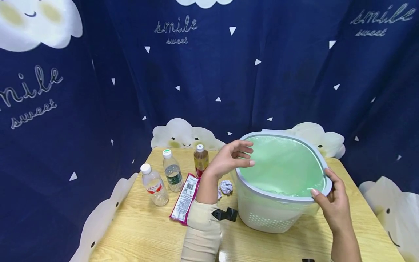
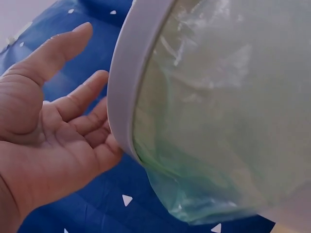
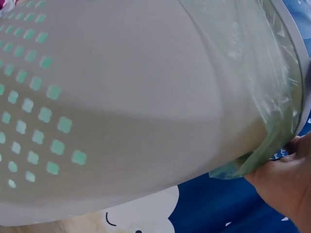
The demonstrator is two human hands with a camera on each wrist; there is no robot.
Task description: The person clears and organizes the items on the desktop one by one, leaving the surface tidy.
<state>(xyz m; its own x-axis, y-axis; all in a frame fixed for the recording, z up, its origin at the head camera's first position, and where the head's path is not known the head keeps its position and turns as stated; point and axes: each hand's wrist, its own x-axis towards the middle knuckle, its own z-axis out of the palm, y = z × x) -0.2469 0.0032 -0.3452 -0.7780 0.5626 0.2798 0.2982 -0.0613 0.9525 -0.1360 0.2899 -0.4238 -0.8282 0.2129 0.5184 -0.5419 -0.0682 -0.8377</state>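
Observation:
A white trash bin with small holes low in its wall stands on the table, tilted toward me. A thin green trash bag lines it and is folded outside below the grey rim. My right hand grips the rim at the right, thumb on top and fingers outside. In the right wrist view, bag film bunches by that hand. My left hand is at the rim's left side, fingers loosely bent and holding nothing. From the left wrist view, I cannot tell whether its fingertips touch the rim.
Left of the bin on the wooden table stand two clear bottles and a bottle of amber drink. A pink-edged packet lies near my left forearm, with crumpled paper beside the bin. A blue curtain hangs behind.

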